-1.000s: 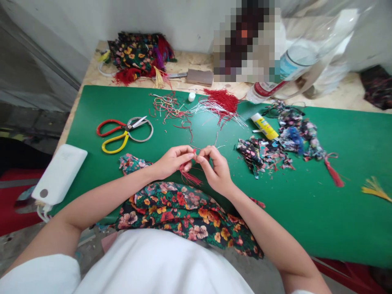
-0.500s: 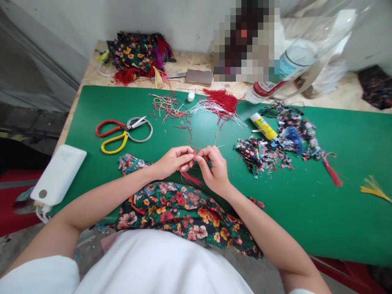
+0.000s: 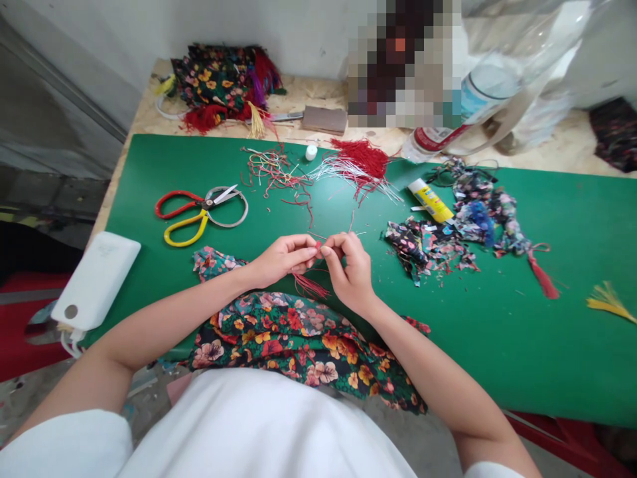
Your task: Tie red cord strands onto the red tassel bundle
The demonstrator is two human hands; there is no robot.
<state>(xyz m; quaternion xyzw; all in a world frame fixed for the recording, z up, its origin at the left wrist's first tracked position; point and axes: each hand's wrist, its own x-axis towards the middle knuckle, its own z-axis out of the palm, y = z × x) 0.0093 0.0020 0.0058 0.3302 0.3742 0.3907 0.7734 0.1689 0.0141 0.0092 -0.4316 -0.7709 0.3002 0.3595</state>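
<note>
Red thread is pinched between the fingertips of both hands: a small red tassel (image 3: 309, 284) is held at its top, and its fringe hangs down and fans out just above the floral fabric (image 3: 303, 342) lying at the near edge of the green mat (image 3: 497, 332). The left hand (image 3: 279, 260) is closed on the tassel head with thumb and forefinger, and the right hand (image 3: 351, 271) is closed on the same spot from the other side, the fingertips of the two hands touching. Both hands are raised slightly over the mat, near its middle front.

To the left of the hands, a pair of scissors (image 3: 202, 211) with one red and one yellow handle is laid on the mat, blades partly open. A white power bank (image 3: 96, 280) is seen at the mat's left edge. Behind the hands, loose red and white threads (image 3: 348, 169) are scattered, with a small white cap (image 3: 311, 152) between them. To the right, a yellow glue tube (image 3: 430, 201) is lying beside a heap of floral fabric scraps (image 3: 428, 247). A finished red tassel (image 3: 542, 279) and a yellow tassel (image 3: 610, 305) are found farther right.
</note>
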